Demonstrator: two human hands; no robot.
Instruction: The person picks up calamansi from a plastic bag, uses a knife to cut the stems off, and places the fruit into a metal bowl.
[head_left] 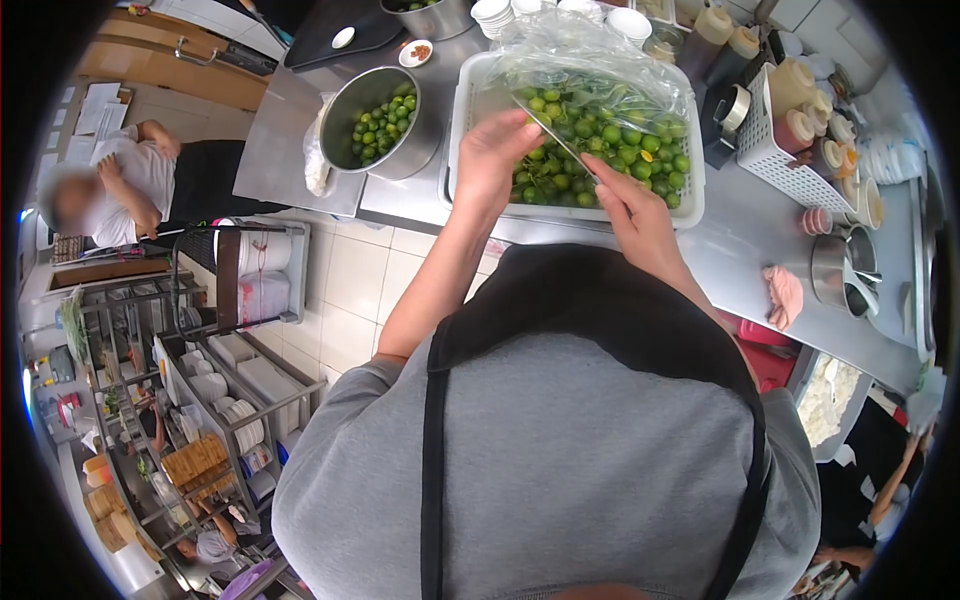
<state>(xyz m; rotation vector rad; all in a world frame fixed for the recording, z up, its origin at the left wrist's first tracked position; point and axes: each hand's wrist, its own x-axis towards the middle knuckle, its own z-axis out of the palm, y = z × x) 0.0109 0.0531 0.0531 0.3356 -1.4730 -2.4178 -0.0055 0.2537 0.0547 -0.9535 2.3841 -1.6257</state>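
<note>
A white plastic tub [697, 150] full of small green limes [630, 155] stands on the counter before me. Above it, my right hand [636, 200] is closed round the handle of a knife [556, 138], whose thin blade slants up and left over the fruit. My left hand [490, 150] is at the tub's left side, fingers curled together near the blade; whatever is in them is hidden. Clear plastic film [580, 62] lies bunched over the back of the tub. To the left, a steel pot [428, 130] holds more limes [383, 130].
A small dish [415, 53] and a black tray [330, 40] lie behind the pot. White cups [628, 25] line the back. On the right are a white basket [785, 160] of sauce bottles and a pink cloth [783, 296]. A person [130, 185] is at the left.
</note>
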